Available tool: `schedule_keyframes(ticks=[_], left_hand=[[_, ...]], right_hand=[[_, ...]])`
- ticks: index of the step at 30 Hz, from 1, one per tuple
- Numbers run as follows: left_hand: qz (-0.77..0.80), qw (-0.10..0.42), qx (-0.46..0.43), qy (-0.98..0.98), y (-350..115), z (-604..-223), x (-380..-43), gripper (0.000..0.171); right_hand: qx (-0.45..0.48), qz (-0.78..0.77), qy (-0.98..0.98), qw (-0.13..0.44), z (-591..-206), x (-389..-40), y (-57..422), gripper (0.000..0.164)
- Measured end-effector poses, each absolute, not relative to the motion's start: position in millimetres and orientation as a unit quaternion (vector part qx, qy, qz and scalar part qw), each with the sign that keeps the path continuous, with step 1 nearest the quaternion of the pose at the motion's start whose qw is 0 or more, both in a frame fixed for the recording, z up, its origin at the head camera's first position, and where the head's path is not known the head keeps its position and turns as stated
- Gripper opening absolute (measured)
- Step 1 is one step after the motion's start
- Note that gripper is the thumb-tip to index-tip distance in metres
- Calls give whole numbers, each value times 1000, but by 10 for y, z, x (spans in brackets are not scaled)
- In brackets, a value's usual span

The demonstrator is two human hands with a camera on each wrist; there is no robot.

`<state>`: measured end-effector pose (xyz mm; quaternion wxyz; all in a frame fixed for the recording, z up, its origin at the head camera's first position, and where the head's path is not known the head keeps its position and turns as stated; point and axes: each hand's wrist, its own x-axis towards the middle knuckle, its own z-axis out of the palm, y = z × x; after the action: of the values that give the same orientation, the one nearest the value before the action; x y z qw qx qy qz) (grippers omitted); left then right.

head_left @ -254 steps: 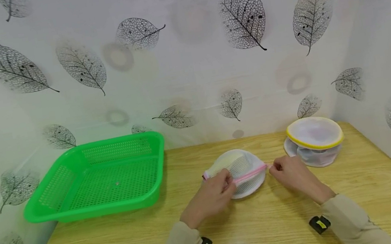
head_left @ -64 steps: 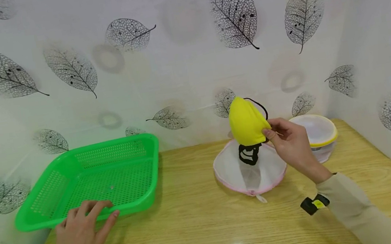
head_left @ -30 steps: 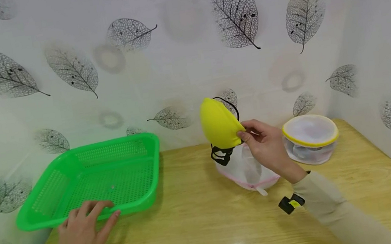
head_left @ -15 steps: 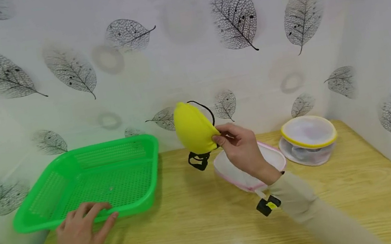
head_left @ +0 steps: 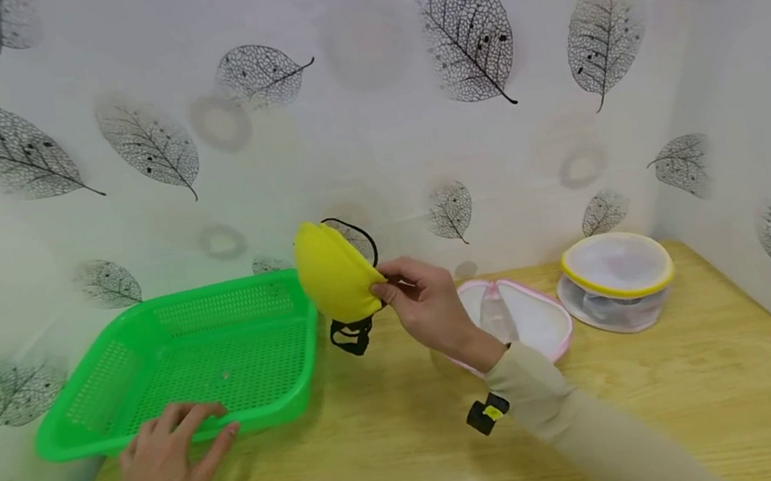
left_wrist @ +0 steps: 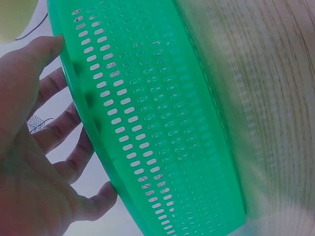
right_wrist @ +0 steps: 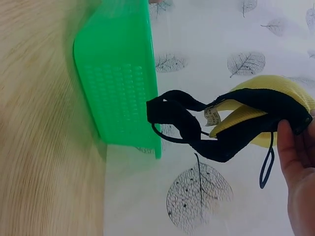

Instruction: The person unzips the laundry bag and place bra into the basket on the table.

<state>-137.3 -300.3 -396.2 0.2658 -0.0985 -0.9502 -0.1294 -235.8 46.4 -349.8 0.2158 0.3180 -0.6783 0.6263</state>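
Observation:
My right hand (head_left: 432, 304) pinches the edge of a yellow bra (head_left: 338, 272) and holds it up beside the basket's right end. In the right wrist view, the bra's black straps (right_wrist: 216, 147) and a small white label dangle from the folded yellow cups. On the left, my left hand (head_left: 166, 473) holds the front rim of a green plastic basket (head_left: 270, 416). The left wrist view has its fingers (left_wrist: 54, 128) hooked over the rim, their tips dimly visible through the wall. Behind my right forearm lies an unzipped white mesh laundry bag (head_left: 544, 325) with pink trim.
A second mesh bag (head_left: 617, 264) with yellow trim stands at the back right, with something greyish inside it. The wooden table (head_left: 390, 472) runs back to a wall covering (head_left: 383, 124) printed with leaves.
The laundry bag was closed at first; now it lies open and the bra is out. My right hand has carried the bra leftward toward the basket. My left hand stays on the rim.

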Motion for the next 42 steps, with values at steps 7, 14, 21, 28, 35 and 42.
schedule_keyframes(ticks=[7,14,21,28,35,42], left_hand=[[-134,251,-88,-955,-3000,-3968,-1359,27],[-141,257,-87,-952,-2995,-3961,-1363,25],[-147,269,-92,-947,-2984,-3971,-1380,25],[-154,263,-87,-949,-2998,-3971,-1361,25],[-154,247,-80,-953,-2988,-3956,-1355,24],[-148,255,-80,-952,-2986,-3969,-1358,24]], right_hand=[[332,636,-664,214,-3481,-2409,185,19],[340,631,-665,212,-3442,-2443,-62,20],[332,637,-666,203,-3440,-2461,-237,20],[349,608,-684,202,-3549,-2528,-391,19],[391,509,-728,243,-3716,-2597,-511,18],[446,332,-768,316,-3820,-2619,-626,11]])
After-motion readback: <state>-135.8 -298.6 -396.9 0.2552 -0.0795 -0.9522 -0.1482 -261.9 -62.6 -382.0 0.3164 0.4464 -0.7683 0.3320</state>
